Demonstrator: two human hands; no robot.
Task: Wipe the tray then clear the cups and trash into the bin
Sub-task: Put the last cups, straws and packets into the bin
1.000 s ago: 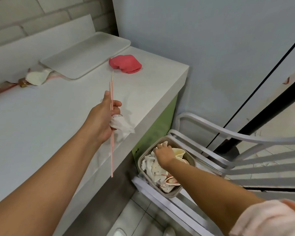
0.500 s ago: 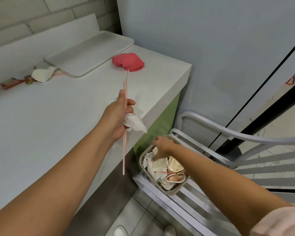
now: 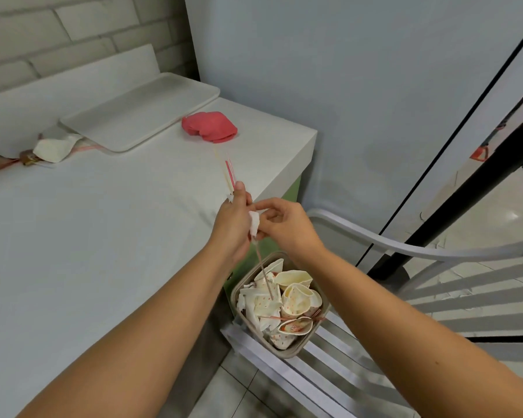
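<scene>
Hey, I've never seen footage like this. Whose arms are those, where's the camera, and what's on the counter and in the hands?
There is no machine here: the arms belong to a person, filmed by a wide-angle camera worn on their head, looking forward and down. The left hand grips thin straws and a crumpled tissue, which the right hand pinches. Below them, a bin of crushed paper cups stands on a slatted chair. On the white counter lie a pale tray, a red cloth and leftover trash.

White counter; grey slatted chair beside it (brick wall behind).
</scene>
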